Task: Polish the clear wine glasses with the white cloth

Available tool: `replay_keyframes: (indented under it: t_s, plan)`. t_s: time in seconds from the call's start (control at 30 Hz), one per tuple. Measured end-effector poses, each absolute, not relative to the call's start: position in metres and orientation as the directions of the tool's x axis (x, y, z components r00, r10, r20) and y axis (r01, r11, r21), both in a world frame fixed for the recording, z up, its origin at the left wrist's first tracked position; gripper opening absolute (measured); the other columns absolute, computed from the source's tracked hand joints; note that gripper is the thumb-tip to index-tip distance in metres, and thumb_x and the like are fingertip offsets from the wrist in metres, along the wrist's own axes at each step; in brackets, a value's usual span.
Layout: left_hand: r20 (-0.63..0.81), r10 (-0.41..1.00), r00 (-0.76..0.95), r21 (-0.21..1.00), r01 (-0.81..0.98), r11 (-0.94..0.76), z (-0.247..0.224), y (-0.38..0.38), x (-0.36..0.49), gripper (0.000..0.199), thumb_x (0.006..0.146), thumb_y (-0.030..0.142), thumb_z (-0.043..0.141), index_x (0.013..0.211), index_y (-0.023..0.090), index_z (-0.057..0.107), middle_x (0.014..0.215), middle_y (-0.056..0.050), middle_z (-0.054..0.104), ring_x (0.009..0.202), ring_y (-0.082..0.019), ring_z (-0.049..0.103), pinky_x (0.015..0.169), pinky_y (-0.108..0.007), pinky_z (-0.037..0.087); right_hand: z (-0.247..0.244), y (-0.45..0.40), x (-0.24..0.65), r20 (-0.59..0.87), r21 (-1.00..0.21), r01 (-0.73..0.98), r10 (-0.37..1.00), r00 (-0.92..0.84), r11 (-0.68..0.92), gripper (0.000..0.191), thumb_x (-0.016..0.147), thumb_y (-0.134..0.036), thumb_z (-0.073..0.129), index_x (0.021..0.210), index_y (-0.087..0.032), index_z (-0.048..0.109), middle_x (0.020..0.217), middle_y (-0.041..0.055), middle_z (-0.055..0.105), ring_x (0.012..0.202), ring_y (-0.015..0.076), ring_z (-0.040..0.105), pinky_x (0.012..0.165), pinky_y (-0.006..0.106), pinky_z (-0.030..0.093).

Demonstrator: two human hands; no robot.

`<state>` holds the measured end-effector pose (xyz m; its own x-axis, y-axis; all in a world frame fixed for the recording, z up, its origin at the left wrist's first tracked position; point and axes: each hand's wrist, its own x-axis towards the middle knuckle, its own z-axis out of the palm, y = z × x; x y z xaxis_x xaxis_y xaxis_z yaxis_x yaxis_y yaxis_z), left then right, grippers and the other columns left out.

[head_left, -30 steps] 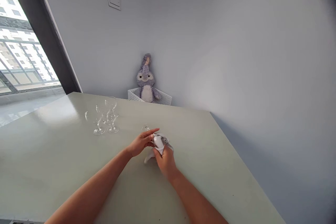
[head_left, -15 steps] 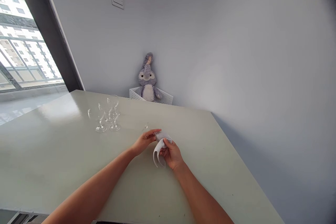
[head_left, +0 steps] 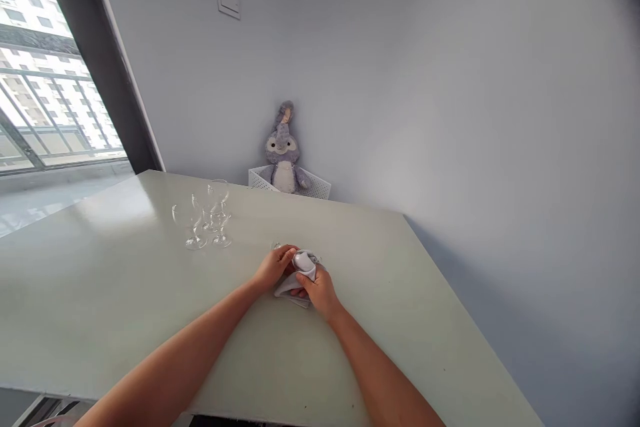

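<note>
My left hand is closed around a clear stemmed glass, mostly hidden by the fingers and a cloth. A small glint of clear glass shows beyond the knuckles, probably the foot of that glass. In my right hand is a pale grey-white cloth, bunched against the bowl, with its loose end hanging below the fingers. Part of the cloth seems to be inside the bowl, though where its edge runs is hard to see. Both hands are close together above the middle of the table.
Several clear stemmed glasses stand upright in a group to the left on the pale glossy table. Behind the far edge, a grey plush rabbit sits in a white perforated basket against the wall. A window is at the left.
My right hand has shifted slightly left, bringing the cloth around the glass's bowl. The cloth's curled hanging end has swung left. My left hand stays nearly in place, and the view has moved a little.
</note>
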<state>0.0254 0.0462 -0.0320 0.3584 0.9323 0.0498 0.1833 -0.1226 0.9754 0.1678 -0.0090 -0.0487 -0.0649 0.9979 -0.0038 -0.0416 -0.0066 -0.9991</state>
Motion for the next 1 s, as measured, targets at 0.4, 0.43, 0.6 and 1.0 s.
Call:
replay_keyframes:
  t_s: [0.4,0.43,0.6,1.0]
  plan:
    - [0.101,0.927,0.362,0.995,-0.025,-0.099,-0.042,0.048,0.034,0.04,0.075,0.033,0.048,0.111,0.017,0.053,0.087,-0.004,0.06,0.074,-0.015,0.056,0.074,-0.031,0.046,-0.04,-0.001,0.183,-0.056,-0.956,-0.28,0.991,-0.118,-0.087,0.031,0.065,-0.038,0.067,0.084,-0.015,0.06,0.066,0.0015,0.065,0.052,0.0164,0.06,0.045,0.025,0.046]
    - [0.108,0.923,0.369,0.994,-0.055,-0.094,-0.041,0.048,0.034,0.039,0.074,0.033,0.05,0.109,0.017,0.054,0.086,-0.004,0.06,0.077,-0.015,0.056,0.075,-0.032,0.046,-0.04,-0.002,0.184,-0.061,-0.95,-0.296,0.991,-0.122,-0.095,0.03,0.065,-0.037,0.067,0.084,-0.015,0.06,0.066,0.0017,0.065,0.052,0.0162,0.06,0.046,0.025,0.046]
    - [0.101,0.909,0.404,0.988,-0.145,-0.046,-0.04,0.049,0.033,0.037,0.072,0.033,0.056,0.106,0.016,0.056,0.09,-0.005,0.061,0.084,-0.017,0.055,0.08,-0.034,0.046,-0.041,-0.001,0.186,-0.068,-0.933,-0.343,0.991,-0.119,-0.105,0.031,0.064,-0.035,0.069,0.085,-0.014,0.061,0.068,0.0029,0.065,0.052,0.016,0.059,0.046,0.026,0.047]
    - [0.052,0.905,0.422,0.992,-0.129,0.003,-0.036,0.049,0.033,0.04,0.07,0.033,0.059,0.106,0.016,0.057,0.081,-0.004,0.062,0.077,-0.016,0.057,0.079,-0.034,0.046,-0.039,-0.001,0.188,-0.081,-0.923,-0.364,0.987,-0.14,-0.127,0.033,0.063,-0.035,0.07,0.085,-0.012,0.06,0.065,0.0029,0.065,0.051,0.0158,0.06,0.045,0.025,0.047]
